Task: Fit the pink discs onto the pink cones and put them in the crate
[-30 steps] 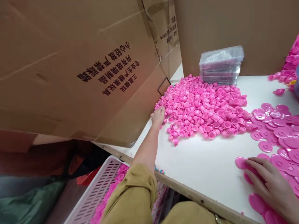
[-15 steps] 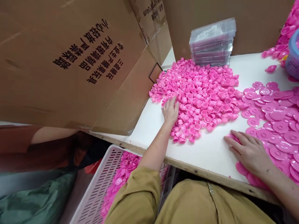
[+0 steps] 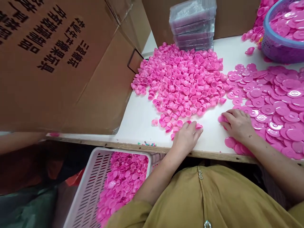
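Note:
Small pink toy teacups (image 3: 187,85) lie in a wide heap on the white table. My left hand (image 3: 186,137) is at the heap's near edge, fingers curled over a few of these cups, with pink showing at the fingertips. To the right, pink toy saucers (image 3: 268,109) are spread in an overlapping layer. My right hand (image 3: 239,125) rests at the left side of this layer. Its thumb and fingers close on a pink piece (image 3: 222,119) that looks like a saucer, mostly covered by the hand. A strip of white table separates the two hands.
A large cardboard box (image 3: 95,79) stands at left. Behind the cups are stacked clear plastic packs (image 3: 193,25). A blue-purple basket (image 3: 273,41) of saucers sits back right. Below the table edge (image 3: 133,146) is a white crate (image 3: 91,177) with pink pieces. Another person's arm (image 3: 21,141) shows far left.
My left hand has moved from the heap's left side toward me and to the right, drawing some cups nearer the table edge. The right hand stays by the saucers. The view has shifted right.

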{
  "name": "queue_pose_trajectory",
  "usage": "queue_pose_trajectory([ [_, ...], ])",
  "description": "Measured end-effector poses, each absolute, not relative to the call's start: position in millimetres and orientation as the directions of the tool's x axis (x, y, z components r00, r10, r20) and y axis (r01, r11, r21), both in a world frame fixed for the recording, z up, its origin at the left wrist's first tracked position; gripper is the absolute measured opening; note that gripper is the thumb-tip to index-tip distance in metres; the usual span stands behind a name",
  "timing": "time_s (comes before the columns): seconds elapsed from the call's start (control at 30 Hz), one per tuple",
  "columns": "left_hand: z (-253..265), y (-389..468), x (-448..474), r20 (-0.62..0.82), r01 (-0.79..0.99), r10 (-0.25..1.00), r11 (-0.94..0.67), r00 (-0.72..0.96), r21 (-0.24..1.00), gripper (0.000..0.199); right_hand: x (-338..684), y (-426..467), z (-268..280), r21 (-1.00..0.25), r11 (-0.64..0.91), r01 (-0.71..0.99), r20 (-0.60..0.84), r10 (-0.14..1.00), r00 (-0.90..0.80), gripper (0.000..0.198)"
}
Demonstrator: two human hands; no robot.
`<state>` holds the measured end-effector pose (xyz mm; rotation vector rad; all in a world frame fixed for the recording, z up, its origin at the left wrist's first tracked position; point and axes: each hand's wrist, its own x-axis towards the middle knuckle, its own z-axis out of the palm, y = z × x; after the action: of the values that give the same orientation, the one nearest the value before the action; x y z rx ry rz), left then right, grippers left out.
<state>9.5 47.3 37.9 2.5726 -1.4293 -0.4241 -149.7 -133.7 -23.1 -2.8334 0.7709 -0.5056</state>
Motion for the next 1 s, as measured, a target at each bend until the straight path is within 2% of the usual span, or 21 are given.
queue_pose_trajectory([
  [0.1,33.8,21.8,7.7,-0.284,-0.823,-0.82,-0.549,0.496,0.148,0.035,-150.2,-133.3,-20.5,-0.293,-0.84,-0.457,0.297,-0.534,0.791,0.021],
  [0.2,31.2,11.1,6.7,-0.292,-0.852,-0.835,-0.513,0.466,0.105,0.029,-152.3,-135.4,-17.6,-0.345,-0.825,-0.448,0.302,-0.549,0.779,0.019],
  [0.27,27.4,9.9,4.9,-0.226,-0.877,-0.884,-0.449,0.409,0.17,0.025,-154.1,-138.1,-15.8,-0.37,-0.812,-0.451,0.287,-0.562,0.776,0.018],
  [0.4,15.1,8.6,2.2,0.011,-0.864,-0.964,-0.233,0.266,0.446,0.033,-156.8,-143.7,-12.9,-0.43,-0.769,-0.474,0.259,-0.608,0.751,0.016],
  [0.5,5.3,7.8,2.5,0.101,-0.858,-0.969,-0.146,0.223,0.493,0.026,-158.8,-146.1,-11.3,-0.456,-0.746,-0.485,0.267,-0.634,0.725,0.015],
  [0.6,-2.6,10.8,4.0,0.081,-0.848,-0.956,-0.21,0.283,0.486,0.023,-161.8,-149.6,-7.8,-0.43,-0.764,-0.482,0.252,-0.614,0.748,0.013],
  [0.77,-9.4,16.6,7.2,0.002,-0.75,-0.949,-0.247,0.314,0.614,0.021,-160.0,-165.3,11.9,-0.319,-0.862,-0.393,0.153,-0.456,0.877,0.013],
  [0.83,-9.9,16.9,8.4,-0.009,-0.717,-0.945,-0.254,0.326,0.65,0.019,-154.2,-169.8,24.7,-0.32,-0.882,-0.345,0.126,-0.401,0.907,0.015],
  [0.9,-9.4,16.7,9.1,-0.009,-0.701,-0.941,-0.258,0.338,0.664,0.016,-146.2,-168.3,37.0,-0.401,-0.864,-0.304,0.11,-0.375,0.92,0.018],
  [0.93,-8.9,16.7,9.3,-0.005,-0.699,-0.938,-0.261,0.345,0.666,0.014,-141.8,-164.9,41.6,-0.484,-0.821,-0.301,0.086,-0.387,0.918,0.019],
  [1.0,-7.5,16.9,9.8,0.0,-0.696,-0.931,-0.274,0.366,0.664,0.012,-132.4,-153.1,45.5,-0.705,-0.627,-0.332,-0.034,-0.437,0.899,0.024],
])
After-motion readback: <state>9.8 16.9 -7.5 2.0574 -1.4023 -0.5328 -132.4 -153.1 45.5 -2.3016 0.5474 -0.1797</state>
